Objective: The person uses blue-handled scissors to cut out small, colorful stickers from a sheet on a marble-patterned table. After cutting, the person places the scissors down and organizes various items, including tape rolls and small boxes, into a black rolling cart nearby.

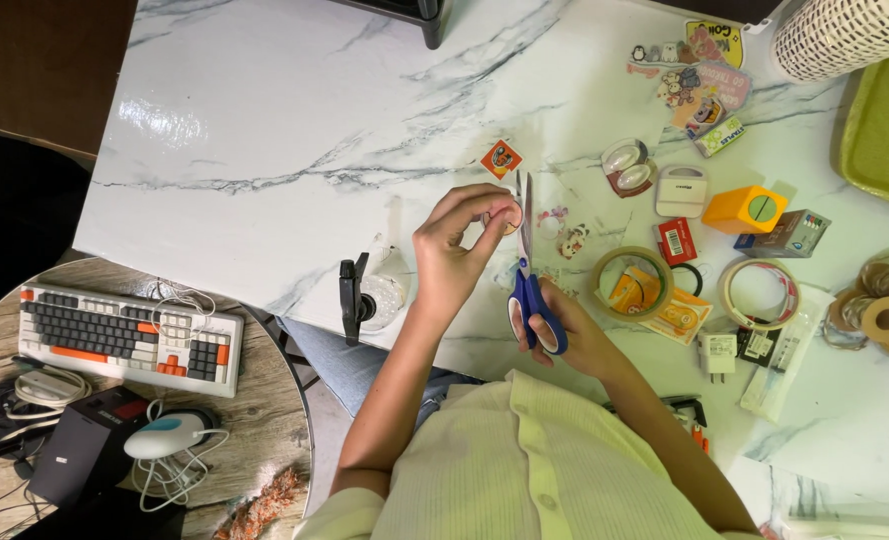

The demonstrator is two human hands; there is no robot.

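Left hand [455, 245] pinches small round paper cutout [510, 217]; right hand [565, 335] grips blue-handled scissors [528, 270], blades at its edge. Trimming looks nearly complete.

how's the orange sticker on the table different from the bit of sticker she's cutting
The orange sticker is square, tilted like a diamond, and lies flat on the marble table, untouched. The small cut piece looks rounder and paler, pinched in the left hand against the blades of the blue-handled scissors held by the right hand. Both are small.

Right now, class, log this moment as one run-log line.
left hand: pinches small round paper cutout | right hand: blue-handled scissors cutting it | white marble table
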